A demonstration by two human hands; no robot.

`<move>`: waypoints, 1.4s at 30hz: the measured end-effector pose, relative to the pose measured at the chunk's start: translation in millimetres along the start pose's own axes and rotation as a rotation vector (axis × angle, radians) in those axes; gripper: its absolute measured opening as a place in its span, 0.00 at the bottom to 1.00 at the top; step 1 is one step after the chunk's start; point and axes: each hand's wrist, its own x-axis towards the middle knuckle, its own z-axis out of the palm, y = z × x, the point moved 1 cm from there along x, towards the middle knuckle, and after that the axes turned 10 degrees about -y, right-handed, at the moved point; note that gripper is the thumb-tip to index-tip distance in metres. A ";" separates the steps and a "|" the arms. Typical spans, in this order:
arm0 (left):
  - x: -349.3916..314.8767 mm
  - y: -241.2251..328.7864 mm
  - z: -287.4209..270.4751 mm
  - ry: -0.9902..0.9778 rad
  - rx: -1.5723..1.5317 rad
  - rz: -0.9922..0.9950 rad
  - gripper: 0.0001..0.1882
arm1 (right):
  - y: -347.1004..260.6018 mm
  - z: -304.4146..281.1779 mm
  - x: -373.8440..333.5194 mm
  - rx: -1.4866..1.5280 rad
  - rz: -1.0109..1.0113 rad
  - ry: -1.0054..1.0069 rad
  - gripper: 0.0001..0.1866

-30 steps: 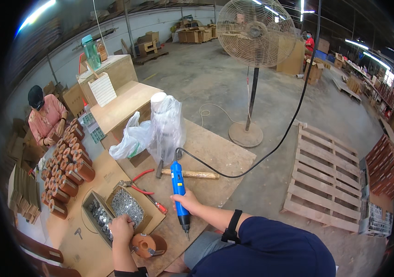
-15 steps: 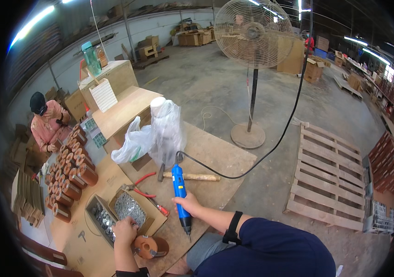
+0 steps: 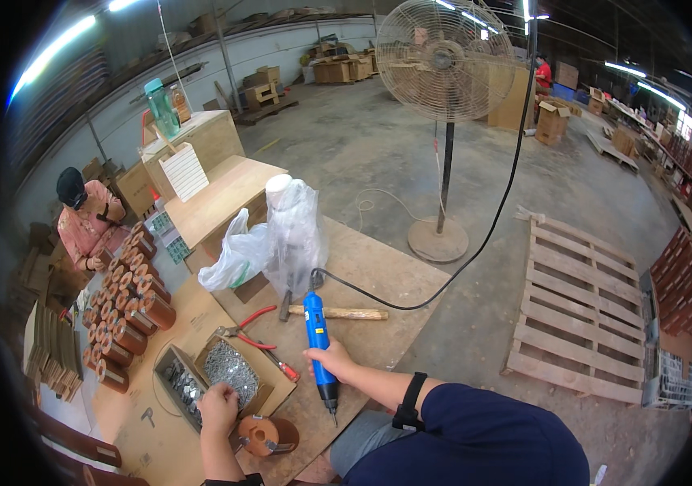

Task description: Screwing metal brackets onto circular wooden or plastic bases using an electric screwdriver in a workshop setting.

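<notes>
My right hand is wrapped round a blue corded electric screwdriver, its bit pointing down over the wooden board. My left hand is at the near edge of a small box of silvery screws, fingers pinched together; what they hold, if anything, is too small to make out. Beside that box is a narrow tray of flat metal pieces. A brown round part with a hole in its top lies just below my left hand, close to the wrist.
Red-handled pliers, a red screwdriver and a hammer lie around the boxes. Several brown cylinders stand at left, near a seated co-worker. Plastic bags stand behind. The black cord arcs past a fan.
My left hand stays by the screw box with only a slight shift. The screwdriver stays in my right hand. The co-worker's raised hand has come down and the head is bent lower.
</notes>
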 end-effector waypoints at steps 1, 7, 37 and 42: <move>-1.4 1.9 -0.9 0.001 0.000 -0.001 0.06 | -0.2 -0.8 -0.1 -0.008 0.002 0.012 0.11; -23.7 7.5 -16.3 0.198 -0.369 0.086 0.04 | -4.0 1.5 -2.7 -0.032 0.026 0.010 0.11; -179.5 68.5 17.3 0.097 -1.151 0.174 0.05 | -123.1 140.1 -117.4 0.210 -0.427 -0.650 0.27; -178.7 66.1 20.2 0.105 -1.208 0.187 0.05 | -122.5 141.9 -119.1 0.275 -0.466 -0.623 0.28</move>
